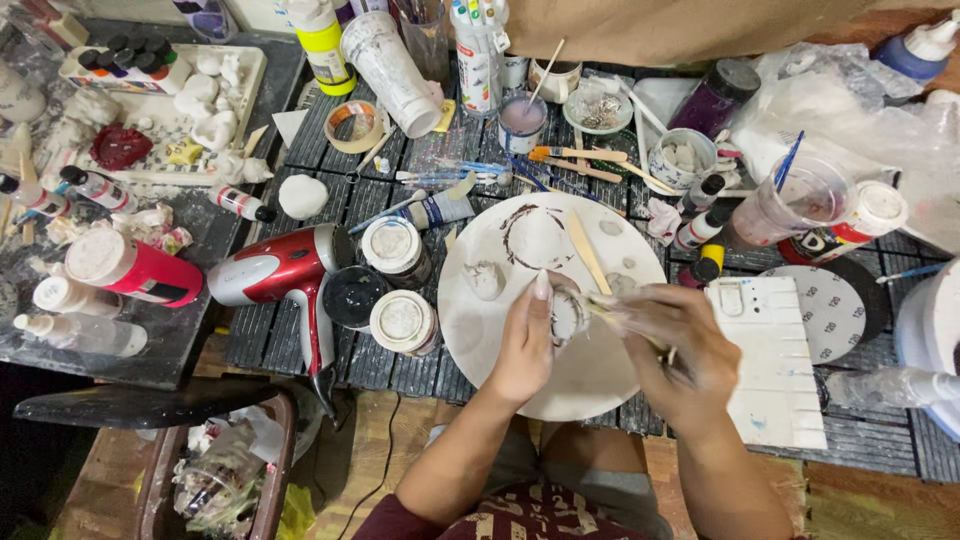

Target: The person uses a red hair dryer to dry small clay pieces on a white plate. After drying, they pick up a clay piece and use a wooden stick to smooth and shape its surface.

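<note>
Over the near edge of a round white board (500, 340) that lies on the dark slatted worktop (400, 200), the left hand (525, 345) is curled around a small pale clay piece (568, 316), fingers wrapped behind it and the thumb up along its side. The right hand (680, 350) is closed on a thin brush-like tool (612, 312) whose tip meets the clay piece; that hand is blurred, so the exact grip cannot be made out. On the board, farther off, sit a pale round lump ringed with a dark smear (536, 238), a small grey lump (486, 280) to the left, and a flat wooden stick (588, 250) lying at a slant. Just left of the board stand three round jars (392, 245), two with white lids and one black, and beside them a red and silver hair dryer (285, 270) lies on its side. To the right of the board lies a white slotted tray (775, 370), with a grey perforated disc (835, 310) behind it. Paint bottles, cups and brushes crowd the far side of the worktop.
</note>
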